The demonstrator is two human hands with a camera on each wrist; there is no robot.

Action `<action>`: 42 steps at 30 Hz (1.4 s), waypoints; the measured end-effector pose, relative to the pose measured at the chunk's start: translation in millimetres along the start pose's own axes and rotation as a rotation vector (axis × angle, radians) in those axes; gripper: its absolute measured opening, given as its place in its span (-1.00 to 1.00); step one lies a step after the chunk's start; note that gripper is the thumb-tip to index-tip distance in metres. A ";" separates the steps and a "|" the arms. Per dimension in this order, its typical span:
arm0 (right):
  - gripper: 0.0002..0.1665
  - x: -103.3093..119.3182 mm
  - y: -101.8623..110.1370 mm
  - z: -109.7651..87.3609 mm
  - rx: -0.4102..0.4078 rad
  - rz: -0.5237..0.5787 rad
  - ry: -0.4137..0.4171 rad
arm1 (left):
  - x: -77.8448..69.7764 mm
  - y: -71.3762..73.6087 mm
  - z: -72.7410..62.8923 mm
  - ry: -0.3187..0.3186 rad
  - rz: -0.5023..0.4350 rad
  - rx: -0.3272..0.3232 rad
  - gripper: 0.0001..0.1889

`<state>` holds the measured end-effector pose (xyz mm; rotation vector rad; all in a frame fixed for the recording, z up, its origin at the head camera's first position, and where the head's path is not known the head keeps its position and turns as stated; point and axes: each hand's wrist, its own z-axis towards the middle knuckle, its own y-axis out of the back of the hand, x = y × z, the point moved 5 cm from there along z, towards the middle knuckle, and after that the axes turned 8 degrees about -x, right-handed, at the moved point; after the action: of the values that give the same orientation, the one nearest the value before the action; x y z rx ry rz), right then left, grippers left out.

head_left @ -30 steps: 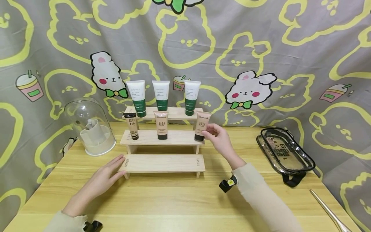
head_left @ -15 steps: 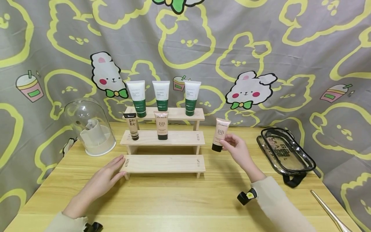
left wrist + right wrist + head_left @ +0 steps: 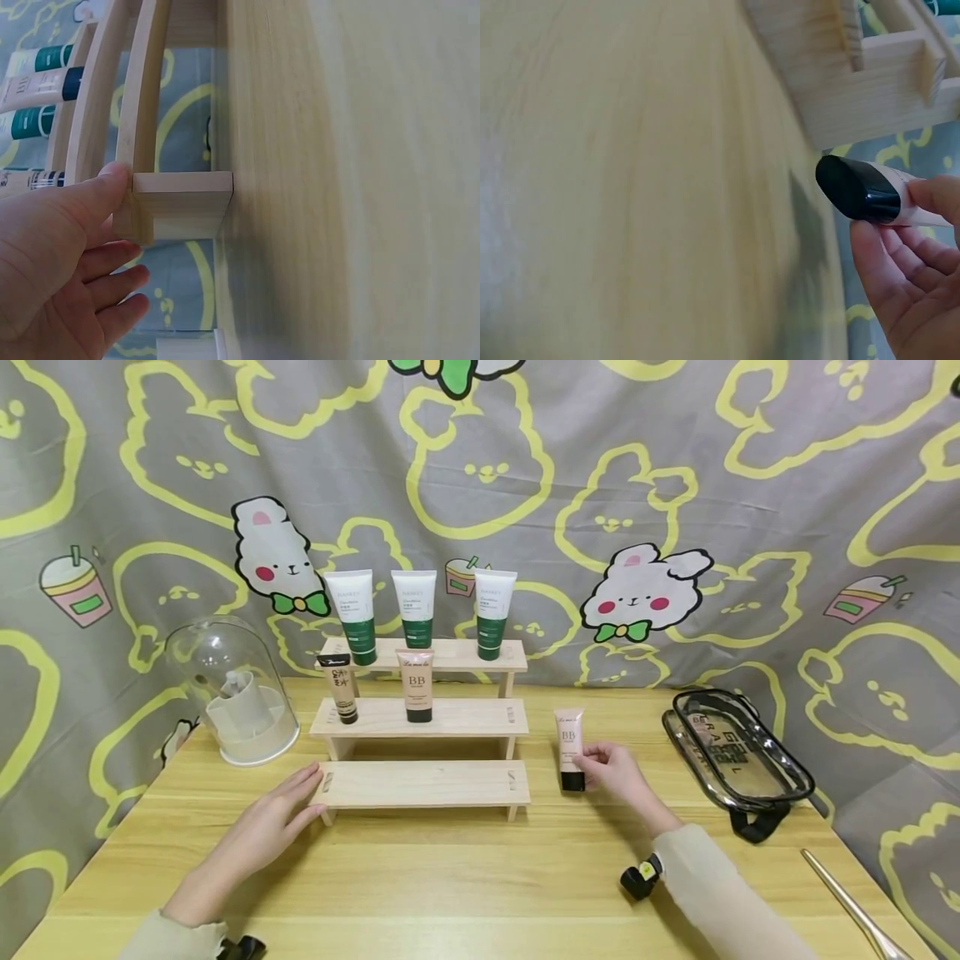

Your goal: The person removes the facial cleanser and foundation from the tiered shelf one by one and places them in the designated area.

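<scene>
In the head view my right hand [image 3: 617,777] pinches a BB cream tube [image 3: 569,737] between thumb and fingers, to the right of the wooden step stand. The tube stands upright with its black cap [image 3: 859,189] down, just over the table. My left hand [image 3: 264,818] holds the left end of the stand's lowest step [image 3: 427,782]. In the left wrist view its thumb [image 3: 111,180] lies on the board's edge, the index fingertip is hidden behind the wood and the other fingers are loose. Another BB cream tube [image 3: 417,687] and a small black-capped tube [image 3: 341,689] stand on the middle step.
Several white-and-green tubes [image 3: 491,614] line the top step [image 3: 450,653]. A clear dome [image 3: 228,672] over a pale base stands left of the stand. At the right lie a transparent zip pouch [image 3: 738,747] and a slim metallic stick [image 3: 847,893]. Patterned cloth [image 3: 480,460] hangs behind the table.
My right hand has lifted the right BB cream tube off the middle step, carried it right, then lowered it toward the table. My left hand has stayed at the stand.
</scene>
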<state>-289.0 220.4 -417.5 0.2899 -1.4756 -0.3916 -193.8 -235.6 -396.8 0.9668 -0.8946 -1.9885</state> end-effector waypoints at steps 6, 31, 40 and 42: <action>-0.62 -11.5 -12.7 5.6 0.072 0.054 -0.110 | 0.8 -0.1 0.0 0.004 0.001 0.005 -0.48; -0.63 -21.6 -20.3 17.0 0.158 0.021 -0.258 | 0.4 -0.4 0.4 0.024 -0.009 0.037 -0.48; -0.67 -25.7 -18.4 17.6 0.168 0.022 -0.270 | 0.9 -0.6 -0.3 0.036 -0.008 0.040 -0.48; -0.69 -25.8 -18.0 17.8 0.164 0.019 -0.262 | 0.9 -0.5 -0.4 0.036 -0.010 0.039 -0.48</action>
<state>-309.4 216.1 -447.0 0.3651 -1.7710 -0.3009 -194.0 -236.2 -397.7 1.0283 -0.9136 -1.9621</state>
